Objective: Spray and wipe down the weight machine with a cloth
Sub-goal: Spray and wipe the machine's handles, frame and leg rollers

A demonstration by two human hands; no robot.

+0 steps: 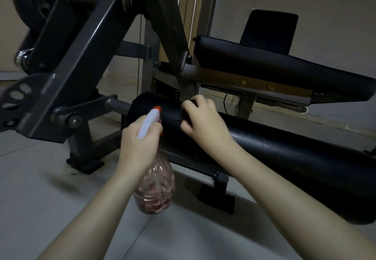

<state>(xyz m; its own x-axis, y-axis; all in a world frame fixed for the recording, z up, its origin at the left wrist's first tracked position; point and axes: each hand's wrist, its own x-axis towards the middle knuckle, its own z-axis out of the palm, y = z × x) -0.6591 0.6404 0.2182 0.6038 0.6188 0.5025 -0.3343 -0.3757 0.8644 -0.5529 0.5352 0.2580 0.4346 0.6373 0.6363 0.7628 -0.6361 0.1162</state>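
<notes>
The weight machine has a grey steel frame (85, 42) and a long black padded roller (295, 158) running from centre to lower right. A smooth black cloth (162, 107) lies wrapped over the roller's left end. My right hand (201, 119) rests on top of the roller, and its curled fingers grip the cloth's edge. My left hand (138, 144) grips the neck of a clear spray bottle (156, 186) with a white and orange trigger head. The nozzle points at the cloth-covered end. A little liquid sits in the bottle's base.
A black padded seat (284, 64) and backrest (270, 30) stand behind the roller at the right. A weight plate (22, 5) hangs at the top left. The machine's feet (85, 164) stand on a pale tiled floor (50, 198). Cables (195, 1) run up at the back.
</notes>
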